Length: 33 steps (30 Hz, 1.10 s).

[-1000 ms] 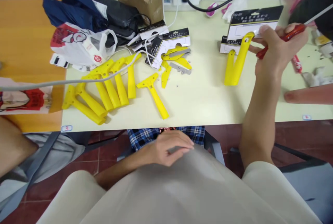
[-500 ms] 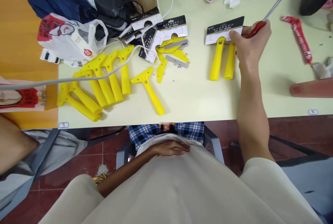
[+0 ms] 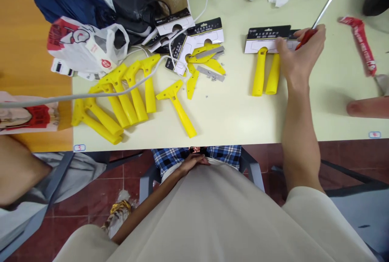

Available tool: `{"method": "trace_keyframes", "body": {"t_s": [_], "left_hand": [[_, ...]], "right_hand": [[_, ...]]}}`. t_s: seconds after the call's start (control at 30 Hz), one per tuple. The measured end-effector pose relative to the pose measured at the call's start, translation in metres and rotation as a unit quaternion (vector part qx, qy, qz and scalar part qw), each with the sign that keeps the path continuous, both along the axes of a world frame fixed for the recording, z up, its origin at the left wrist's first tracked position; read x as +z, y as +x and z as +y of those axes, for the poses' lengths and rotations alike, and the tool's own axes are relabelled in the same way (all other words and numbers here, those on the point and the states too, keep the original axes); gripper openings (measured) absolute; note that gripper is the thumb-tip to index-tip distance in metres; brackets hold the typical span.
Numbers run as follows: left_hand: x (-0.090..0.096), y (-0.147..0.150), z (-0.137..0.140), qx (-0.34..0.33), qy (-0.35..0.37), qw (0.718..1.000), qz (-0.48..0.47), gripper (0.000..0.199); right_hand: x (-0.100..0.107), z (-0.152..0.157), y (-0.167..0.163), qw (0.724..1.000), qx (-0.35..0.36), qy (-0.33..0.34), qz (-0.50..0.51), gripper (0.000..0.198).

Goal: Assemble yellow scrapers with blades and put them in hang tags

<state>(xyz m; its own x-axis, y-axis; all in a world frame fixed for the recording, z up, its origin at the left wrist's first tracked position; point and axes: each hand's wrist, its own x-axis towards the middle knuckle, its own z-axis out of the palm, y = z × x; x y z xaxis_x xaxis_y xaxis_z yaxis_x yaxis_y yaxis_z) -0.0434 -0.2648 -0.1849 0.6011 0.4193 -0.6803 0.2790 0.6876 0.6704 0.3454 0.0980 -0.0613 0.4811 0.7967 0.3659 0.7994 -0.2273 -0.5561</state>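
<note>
My right hand [image 3: 304, 55] is wrapped round the red handle of a screwdriver [image 3: 330, 2], its shaft pointing up and away. The thumb of that hand lies at the card sleeve [image 3: 267, 37], black and white, over the head of a yellow scraper [image 3: 259, 73]. A second yellow scraper [image 3: 273, 74] lies close on its right, its head partly hidden by the sleeve and my hand. My left hand [image 3: 193, 161] rests on my lap below the table edge, fingers loosely extended, with nothing seen in it.
Several yellow scraper handles [image 3: 133, 91] lie at left, with a single handle [image 3: 179, 110] nearer the middle. Behind them are yellow blade covers [image 3: 192, 84], metal blades [image 3: 211, 73], small screws and card sleeves [image 3: 205, 31]. A grey cable [image 3: 115, 92] crosses the handles. Another person's finger [image 3: 367, 108] shows at right.
The card sleeve and its scrapers have turned to lie straighter. My left hand has slid forward from my belly to my lap. The camera view has shifted slightly.
</note>
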Motion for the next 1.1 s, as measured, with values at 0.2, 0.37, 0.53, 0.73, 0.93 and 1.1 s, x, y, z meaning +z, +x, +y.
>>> {"method": "trace_keyframes", "body": {"t_s": [0.2, 0.37, 0.53, 0.73, 0.93, 1.1], "left_hand": [[0.022, -0.013, 0.013, 0.0, 0.043, 0.999, 0.01, 0.033], [0.072, -0.031, 0.033, -0.001, 0.144, 0.989, 0.025, 0.036], [0.145, -0.045, 0.055, -0.004, 0.272, 0.962, 0.014, 0.036], [0.171, -0.044, 0.116, 0.146, 0.463, 0.858, 0.169, 0.043], [0.172, -0.022, 0.177, 0.022, 0.57, 0.679, 0.462, 0.089], [0.179, -0.01, 0.194, 0.016, 0.54, 0.685, 0.488, 0.08]], "right_hand": [[0.032, -0.02, -0.019, 0.996, 0.019, 0.086, 0.006, 0.02], [0.056, -0.075, -0.092, 0.971, 0.23, 0.016, 0.058, 0.036], [0.043, -0.095, -0.176, 0.869, 0.481, -0.112, 0.035, 0.057], [0.015, -0.048, -0.192, 0.794, 0.594, -0.133, 0.013, 0.062], [-0.003, -0.041, -0.18, 0.797, 0.584, -0.148, 0.032, 0.079], [-0.006, -0.043, -0.179, 0.804, 0.58, -0.13, 0.021, 0.075]]}}
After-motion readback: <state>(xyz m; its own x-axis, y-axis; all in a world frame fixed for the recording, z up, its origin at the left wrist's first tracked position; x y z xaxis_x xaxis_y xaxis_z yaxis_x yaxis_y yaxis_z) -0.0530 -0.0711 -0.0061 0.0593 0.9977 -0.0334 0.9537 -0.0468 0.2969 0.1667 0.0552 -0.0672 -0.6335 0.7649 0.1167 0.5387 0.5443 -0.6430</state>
